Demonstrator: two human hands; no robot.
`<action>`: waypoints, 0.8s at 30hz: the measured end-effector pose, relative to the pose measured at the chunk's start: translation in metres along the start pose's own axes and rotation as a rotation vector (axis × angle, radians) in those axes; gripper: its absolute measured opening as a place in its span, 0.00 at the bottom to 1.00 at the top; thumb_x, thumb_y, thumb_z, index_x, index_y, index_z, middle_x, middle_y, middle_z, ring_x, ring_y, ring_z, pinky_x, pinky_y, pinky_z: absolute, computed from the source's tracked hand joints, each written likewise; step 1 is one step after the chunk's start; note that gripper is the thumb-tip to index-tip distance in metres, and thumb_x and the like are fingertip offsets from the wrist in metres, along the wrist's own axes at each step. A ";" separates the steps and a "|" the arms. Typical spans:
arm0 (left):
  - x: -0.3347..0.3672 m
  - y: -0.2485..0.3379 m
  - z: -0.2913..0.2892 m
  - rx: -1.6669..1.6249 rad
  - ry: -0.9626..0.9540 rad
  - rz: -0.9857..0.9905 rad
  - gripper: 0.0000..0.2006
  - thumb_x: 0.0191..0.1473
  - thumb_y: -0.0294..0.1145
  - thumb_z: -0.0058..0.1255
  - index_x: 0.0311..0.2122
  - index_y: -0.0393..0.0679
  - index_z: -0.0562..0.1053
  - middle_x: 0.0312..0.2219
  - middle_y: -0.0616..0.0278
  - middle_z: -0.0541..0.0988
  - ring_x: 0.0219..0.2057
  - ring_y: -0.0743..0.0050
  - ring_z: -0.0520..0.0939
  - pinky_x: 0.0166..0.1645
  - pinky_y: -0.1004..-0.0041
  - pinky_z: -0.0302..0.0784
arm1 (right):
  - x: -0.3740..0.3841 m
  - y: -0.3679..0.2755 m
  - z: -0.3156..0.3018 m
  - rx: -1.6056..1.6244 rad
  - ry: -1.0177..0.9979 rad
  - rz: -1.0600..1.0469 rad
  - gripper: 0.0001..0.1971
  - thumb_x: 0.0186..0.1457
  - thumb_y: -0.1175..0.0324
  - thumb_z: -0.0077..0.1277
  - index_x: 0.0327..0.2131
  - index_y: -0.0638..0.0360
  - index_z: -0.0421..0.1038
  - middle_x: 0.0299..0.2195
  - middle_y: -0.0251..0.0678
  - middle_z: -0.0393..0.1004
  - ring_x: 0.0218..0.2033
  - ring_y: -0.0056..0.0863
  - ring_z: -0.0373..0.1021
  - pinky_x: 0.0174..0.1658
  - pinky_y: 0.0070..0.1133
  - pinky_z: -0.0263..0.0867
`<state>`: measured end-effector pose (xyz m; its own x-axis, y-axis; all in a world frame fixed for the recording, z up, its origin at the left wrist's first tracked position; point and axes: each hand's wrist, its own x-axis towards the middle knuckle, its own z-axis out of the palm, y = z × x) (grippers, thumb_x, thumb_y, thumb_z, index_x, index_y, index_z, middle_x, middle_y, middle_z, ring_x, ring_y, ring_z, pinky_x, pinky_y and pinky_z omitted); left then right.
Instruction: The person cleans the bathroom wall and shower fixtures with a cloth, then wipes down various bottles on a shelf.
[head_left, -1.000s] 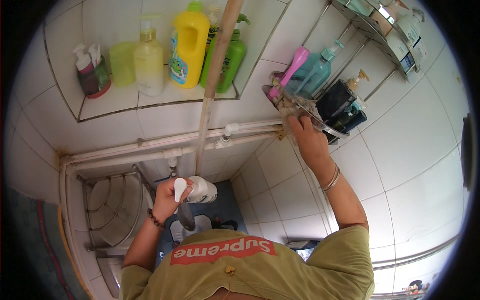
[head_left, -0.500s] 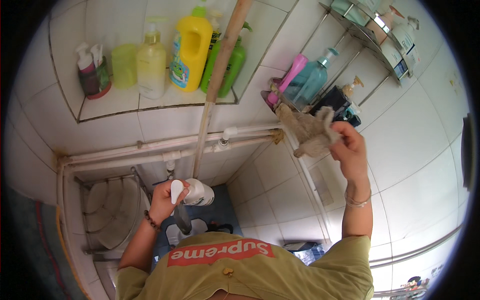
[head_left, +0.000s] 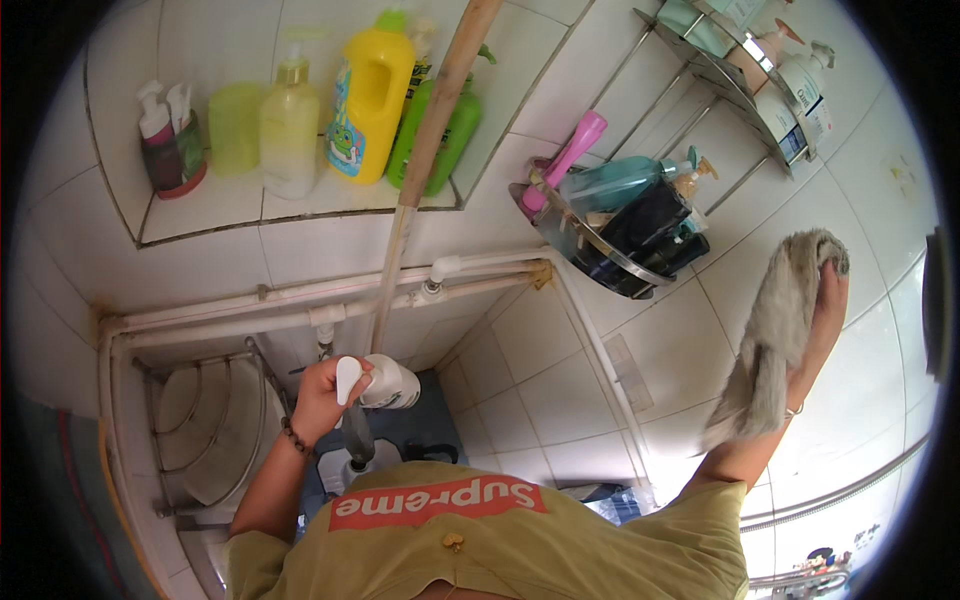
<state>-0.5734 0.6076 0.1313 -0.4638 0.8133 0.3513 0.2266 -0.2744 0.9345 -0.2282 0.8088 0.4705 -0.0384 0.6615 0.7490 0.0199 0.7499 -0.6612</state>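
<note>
My left hand [head_left: 318,402] is closed round the neck of a white pump bottle [head_left: 393,384], its white pump head pointing up beside my fingers. Out to the right, my right hand [head_left: 828,312] grips a limp grey-brown cloth [head_left: 778,325] that hangs down over my forearm, in front of the white wall tiles. To the left of that hand is a metal corner rack [head_left: 640,272], holding a teal pump bottle [head_left: 615,185] that leans over, a pink tube-shaped item [head_left: 572,155] and dark bottles [head_left: 645,220].
A wooden pole [head_left: 440,110] slants past the wall niche, where a yellow jug [head_left: 375,110], a green bottle [head_left: 445,140] and several other containers stand. White pipes [head_left: 215,320] run below it. Another rack [head_left: 735,90] holds bottles at upper right; a wire-framed corner shelf [head_left: 215,430] sits lower left.
My right hand has carried the cloth rightward, away from the corner rack, and the cloth now hangs lengthwise. The teal bottle has gone from upright to leaning. My left hand stays on the white bottle.
</note>
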 end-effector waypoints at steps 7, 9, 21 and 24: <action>-0.002 0.010 -0.002 -0.080 -0.036 -0.156 0.05 0.46 0.26 0.49 0.30 0.39 0.71 0.18 0.73 0.71 0.20 0.90 0.67 0.23 0.85 0.62 | 0.053 0.027 -0.013 0.148 -0.088 -0.114 0.13 0.50 0.78 0.36 0.41 0.64 0.58 0.37 0.38 0.64 0.40 0.24 0.61 0.47 0.21 0.55; -0.002 0.009 -0.002 -0.033 -0.022 -0.123 0.05 0.44 0.26 0.50 0.29 0.39 0.71 0.20 0.70 0.73 0.22 0.89 0.69 0.26 0.84 0.65 | 0.055 0.029 0.001 -0.414 -0.089 -0.451 0.12 0.49 0.78 0.36 0.40 0.63 0.59 0.38 0.37 0.63 0.41 0.23 0.60 0.46 0.18 0.54; -0.001 -0.001 0.007 -0.039 0.035 -0.132 0.05 0.43 0.25 0.51 0.28 0.38 0.72 0.19 0.67 0.73 0.21 0.88 0.70 0.26 0.83 0.66 | 0.061 0.074 0.032 -1.228 -0.441 -0.869 0.29 0.35 0.81 0.50 0.46 0.58 0.57 0.46 0.46 0.56 0.46 0.43 0.56 0.48 0.27 0.55; 0.005 0.005 0.012 -0.048 0.031 -0.163 0.04 0.43 0.25 0.51 0.28 0.39 0.72 0.16 0.70 0.71 0.18 0.90 0.68 0.22 0.85 0.63 | 0.074 0.076 0.042 -1.273 -0.415 -0.832 0.29 0.34 0.82 0.47 0.46 0.56 0.58 0.46 0.47 0.57 0.45 0.43 0.57 0.48 0.28 0.55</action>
<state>-0.5640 0.6161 0.1372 -0.5173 0.8330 0.1961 0.1057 -0.1652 0.9806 -0.2715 0.9140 0.4743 -0.7222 0.1874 0.6658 0.6401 0.5458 0.5408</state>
